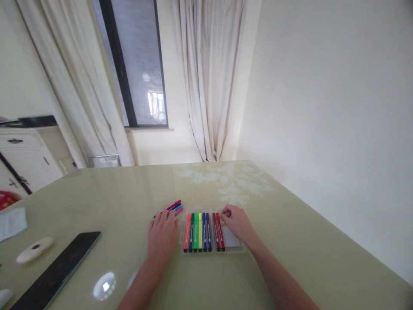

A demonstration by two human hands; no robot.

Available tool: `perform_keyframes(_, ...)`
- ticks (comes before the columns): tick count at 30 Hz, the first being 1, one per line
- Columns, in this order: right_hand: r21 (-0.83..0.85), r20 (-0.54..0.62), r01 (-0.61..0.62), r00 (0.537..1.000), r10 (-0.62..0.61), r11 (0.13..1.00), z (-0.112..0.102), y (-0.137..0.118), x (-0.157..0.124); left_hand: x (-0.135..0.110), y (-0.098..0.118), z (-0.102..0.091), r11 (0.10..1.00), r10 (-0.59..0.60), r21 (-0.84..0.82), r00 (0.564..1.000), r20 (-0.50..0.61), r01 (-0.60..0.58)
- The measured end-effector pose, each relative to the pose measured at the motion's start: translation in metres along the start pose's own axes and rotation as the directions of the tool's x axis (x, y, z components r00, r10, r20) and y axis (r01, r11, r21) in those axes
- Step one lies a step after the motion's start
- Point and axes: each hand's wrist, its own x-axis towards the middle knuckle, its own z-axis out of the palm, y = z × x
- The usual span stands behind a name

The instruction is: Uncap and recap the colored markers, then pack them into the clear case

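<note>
A clear plastic marker case [234, 245] lies on the pale green table [290, 241], holding several coloured markers [197, 231] side by side, from orange to red. My right hand [237, 221] rests over the case's right end, fingers curled at the top of a red marker [220, 226]. My left hand [162, 234] lies flat on the table just left of the case, fingers stretched toward a few loose pink, blue and magenta markers [174, 207].
A dark tablet [58, 269] lies at the near left, with a white oval object [34, 249] and a folded paper [12, 223] beyond it. A white cabinet [26, 159], curtains and a window stand behind the table. A wall runs along the right.
</note>
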Motion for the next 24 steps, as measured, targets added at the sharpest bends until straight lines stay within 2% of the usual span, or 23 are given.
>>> perform_keyframes(3, 0.007, -0.015, 0.005, 1.0, -0.005, 1.0, -0.001, -0.002, 0.0, 0.004, -0.017, 0.001, 0.988, -0.096, 0.12, 0.995, 0.033, 0.092)
perform_keyframes(7, 0.007, -0.033, 0.006, 0.999, -0.006, 1.0, -0.002, -0.004, -0.001, 0.003, -0.019, 0.004, 0.993, -0.09, 0.088, 0.991, 0.103, 0.081)
perform_keyframes(13, 0.025, -0.046, 0.018, 0.999, -0.017, 1.0, -0.001, -0.005, -0.002, 0.004, -0.018, 0.007, 0.996, -0.087, 0.026, 0.986, 0.142, 0.085)
perform_keyframes(16, 0.036, -0.05, 0.028, 0.998, -0.027, 0.999, -0.001, -0.004, -0.002, 0.005, -0.022, 0.007, 0.996, -0.085, 0.05, 0.986, 0.145, 0.078)
perform_keyframes(19, 0.033, -0.047, 0.027, 0.999, -0.026, 0.999, 0.0, -0.004, -0.002, 0.006, -0.023, 0.006, 0.994, -0.096, 0.069, 0.991, 0.094, 0.089)
perform_keyframes(21, 0.048, -0.044, 0.041, 0.998, -0.039, 0.998, 0.001, -0.007, -0.003, 0.007, -0.02, 0.006, 0.995, -0.099, -0.017, 0.994, 0.037, 0.099)
perform_keyframes(23, 0.134, -0.028, 0.07, 0.997, -0.067, 0.989, 0.003, -0.013, -0.005, 0.005, -0.009, 0.006, 0.967, -0.083, -0.24, 0.996, 0.036, 0.089)
perform_keyframes(24, 0.213, -0.002, 0.084, 0.996, -0.086, 0.973, 0.005, -0.016, -0.007, 0.003, -0.002, 0.007, 0.922, -0.062, -0.377, 0.996, 0.068, 0.083)
